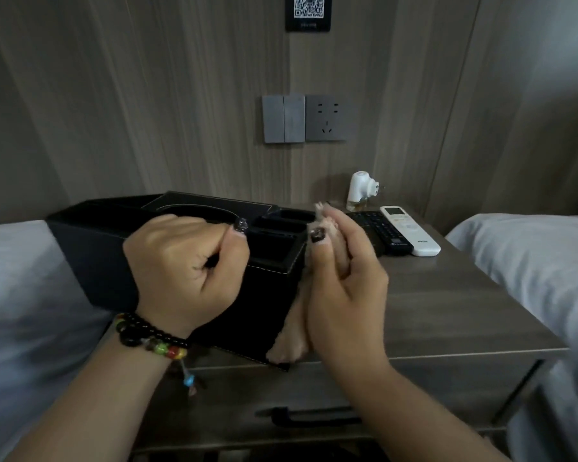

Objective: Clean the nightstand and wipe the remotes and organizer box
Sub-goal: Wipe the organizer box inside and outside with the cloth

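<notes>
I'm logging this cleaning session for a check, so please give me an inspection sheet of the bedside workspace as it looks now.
Surface: nightstand, wood-grain top, drawer below.
Job's things: black organizer box at the left front; black remote and white remote side by side at the right rear; beige cloth.
Clutter: small white plug-in device at the back.
Hands: left hand grips the box's top edge; right hand presses the cloth against the box's right side.
Cables: nothing seen.
Surroundings: wall switch and socket, QR sign, white bedding either side.

Single head-worn view, looking forward and down, close over the nightstand (wide-angle), facing the wall
</notes>
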The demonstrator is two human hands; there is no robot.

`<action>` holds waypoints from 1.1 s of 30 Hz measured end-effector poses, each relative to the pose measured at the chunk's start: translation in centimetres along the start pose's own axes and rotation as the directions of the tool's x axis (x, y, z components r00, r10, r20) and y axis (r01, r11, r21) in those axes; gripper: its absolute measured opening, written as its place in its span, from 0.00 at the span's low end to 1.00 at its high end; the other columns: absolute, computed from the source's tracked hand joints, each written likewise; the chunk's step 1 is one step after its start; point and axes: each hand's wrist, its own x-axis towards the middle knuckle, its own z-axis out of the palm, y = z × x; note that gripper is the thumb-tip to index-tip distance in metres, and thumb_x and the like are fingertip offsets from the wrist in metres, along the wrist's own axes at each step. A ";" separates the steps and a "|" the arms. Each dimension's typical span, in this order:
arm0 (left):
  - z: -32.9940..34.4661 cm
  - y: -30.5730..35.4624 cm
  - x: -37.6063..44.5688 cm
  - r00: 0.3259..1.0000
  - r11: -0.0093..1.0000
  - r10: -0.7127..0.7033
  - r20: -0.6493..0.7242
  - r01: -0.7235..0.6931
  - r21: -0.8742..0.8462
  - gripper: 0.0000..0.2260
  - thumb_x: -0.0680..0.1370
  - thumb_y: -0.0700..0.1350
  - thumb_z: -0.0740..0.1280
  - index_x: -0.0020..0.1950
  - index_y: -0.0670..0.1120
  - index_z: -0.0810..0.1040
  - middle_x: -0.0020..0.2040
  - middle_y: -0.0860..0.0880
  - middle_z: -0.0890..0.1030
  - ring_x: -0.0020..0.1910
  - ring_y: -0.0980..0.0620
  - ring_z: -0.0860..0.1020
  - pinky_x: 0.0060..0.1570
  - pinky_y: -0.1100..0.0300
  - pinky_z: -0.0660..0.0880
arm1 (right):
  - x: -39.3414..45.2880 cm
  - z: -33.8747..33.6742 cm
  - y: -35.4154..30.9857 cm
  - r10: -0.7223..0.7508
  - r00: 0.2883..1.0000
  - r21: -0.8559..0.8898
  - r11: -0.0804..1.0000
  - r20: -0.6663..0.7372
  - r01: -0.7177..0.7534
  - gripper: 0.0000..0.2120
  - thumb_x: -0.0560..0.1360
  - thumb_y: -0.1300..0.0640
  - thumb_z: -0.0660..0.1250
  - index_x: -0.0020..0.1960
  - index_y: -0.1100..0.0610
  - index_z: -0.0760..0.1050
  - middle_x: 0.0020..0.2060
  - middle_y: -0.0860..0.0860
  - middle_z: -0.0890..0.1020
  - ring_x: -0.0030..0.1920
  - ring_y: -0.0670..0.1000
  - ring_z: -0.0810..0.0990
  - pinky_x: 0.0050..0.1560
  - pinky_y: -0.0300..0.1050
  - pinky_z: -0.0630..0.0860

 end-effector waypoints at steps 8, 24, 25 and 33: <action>0.5 -2.5 -0.4 0.989 0.993 -0.117 0.091 0.119 -0.013 0.21 0.77 0.39 0.56 0.23 0.39 0.65 0.22 0.48 0.65 0.23 0.48 0.65 0.32 0.49 0.63 | 0.7 1.5 1.5 -0.356 0.917 -0.095 0.922 0.180 0.376 0.17 0.79 0.65 0.61 0.67 0.67 0.72 0.66 0.58 0.77 0.70 0.53 0.72 0.70 0.51 0.69; 3.2 -0.5 -1.1 0.987 0.992 -0.126 -0.100 0.123 -0.039 0.20 0.75 0.38 0.56 0.22 0.41 0.63 0.22 0.49 0.62 0.24 0.52 0.62 0.35 0.51 0.62 | 3.7 -0.8 5.2 0.057 0.993 -0.083 0.995 0.101 -0.049 0.16 0.80 0.62 0.63 0.67 0.55 0.75 0.59 0.44 0.81 0.62 0.37 0.77 0.64 0.35 0.73; 3.3 -0.5 -1.1 0.986 0.992 -0.123 -0.109 0.120 -0.035 0.20 0.74 0.38 0.56 0.22 0.41 0.63 0.21 0.49 0.62 0.24 0.51 0.62 0.35 0.51 0.62 | 3.6 -0.9 5.2 0.072 0.992 -0.069 0.995 0.104 -0.065 0.15 0.80 0.62 0.63 0.66 0.55 0.75 0.59 0.44 0.81 0.62 0.38 0.77 0.64 0.37 0.73; 3.3 -0.7 -1.7 0.992 0.997 -0.056 -0.110 0.062 0.049 0.22 0.79 0.39 0.53 0.26 0.40 0.74 0.24 0.48 0.71 0.25 0.51 0.68 0.37 0.48 0.66 | 2.9 -0.9 4.8 0.105 0.990 -0.068 0.993 0.094 -0.099 0.15 0.79 0.62 0.63 0.65 0.54 0.76 0.57 0.44 0.83 0.59 0.38 0.79 0.62 0.40 0.75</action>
